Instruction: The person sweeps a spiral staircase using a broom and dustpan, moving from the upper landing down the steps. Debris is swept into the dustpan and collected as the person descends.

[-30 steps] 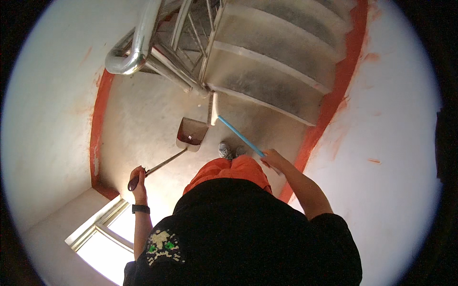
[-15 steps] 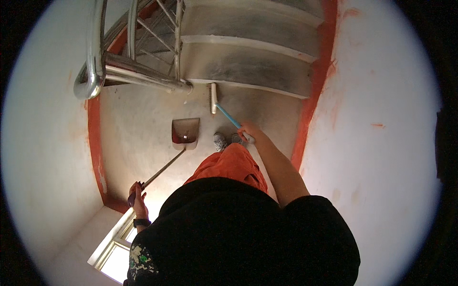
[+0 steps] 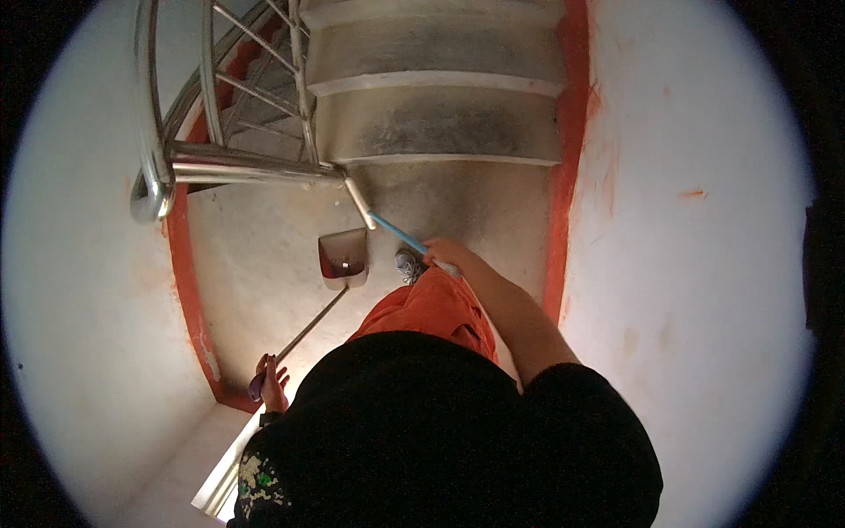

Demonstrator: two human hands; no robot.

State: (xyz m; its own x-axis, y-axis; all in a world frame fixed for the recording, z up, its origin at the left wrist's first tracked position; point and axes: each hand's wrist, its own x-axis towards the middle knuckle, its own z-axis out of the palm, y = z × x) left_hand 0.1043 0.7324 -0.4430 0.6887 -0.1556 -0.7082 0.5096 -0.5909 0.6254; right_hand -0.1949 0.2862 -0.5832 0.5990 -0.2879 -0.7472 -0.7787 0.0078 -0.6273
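My right hand is closed around the pale grip of a blue-handled broom. Its narrow cream head stands on the landing, tilted, with the far end beside the foot of the railing post. My left hand holds the purple grip of a long-handled dustpan, some of its fingers loosely spread. The pan lies on the floor left of my shoe, its open side facing the stairs. A small pale bit sits inside it. Between pan and broom head there is a gap.
Concrete stairs begin beyond the landing. A metal railing stands at the far left. Walls with red-painted bases close in both sides. Part of a window shows at the lower left.
The broom head has swept left from below the bottom step toward the railing post and turned aslant. The left hand's fingers have loosened on the dustpan grip. The whole view has shifted slightly.
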